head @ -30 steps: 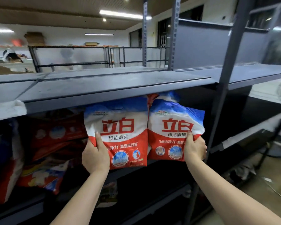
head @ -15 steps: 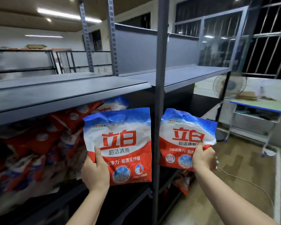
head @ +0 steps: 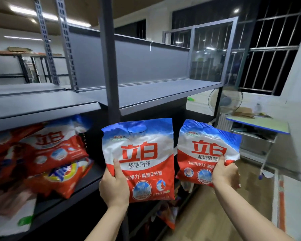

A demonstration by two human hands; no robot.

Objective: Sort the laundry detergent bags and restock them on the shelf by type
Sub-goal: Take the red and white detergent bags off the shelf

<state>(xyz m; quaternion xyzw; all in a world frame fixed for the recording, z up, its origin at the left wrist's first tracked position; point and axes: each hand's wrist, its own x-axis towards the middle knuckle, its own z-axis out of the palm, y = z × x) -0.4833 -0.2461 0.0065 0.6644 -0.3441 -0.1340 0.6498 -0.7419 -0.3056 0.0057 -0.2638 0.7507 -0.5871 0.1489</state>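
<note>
I hold two matching detergent bags, white with a blue top, a red bottom and red characters. My left hand grips the lower left edge of the larger-looking bag, thumb on its front. My right hand pinches the lower right part of the second bag. Both bags hang upright in front of the grey shelf unit, around its upright post. Other red detergent bags lie piled on the shelf at the left, one with a yellow and blue logo.
The grey upper shelf board to the right of the post is bare. A fan and a small blue-edged table stand at the right by a barred window. More bags sit low near the wooden floor.
The view has swung right along the shelf. Both bags have come out from under the shelf board and moved right with my hands, past the upright post. My grips are unchanged.
</note>
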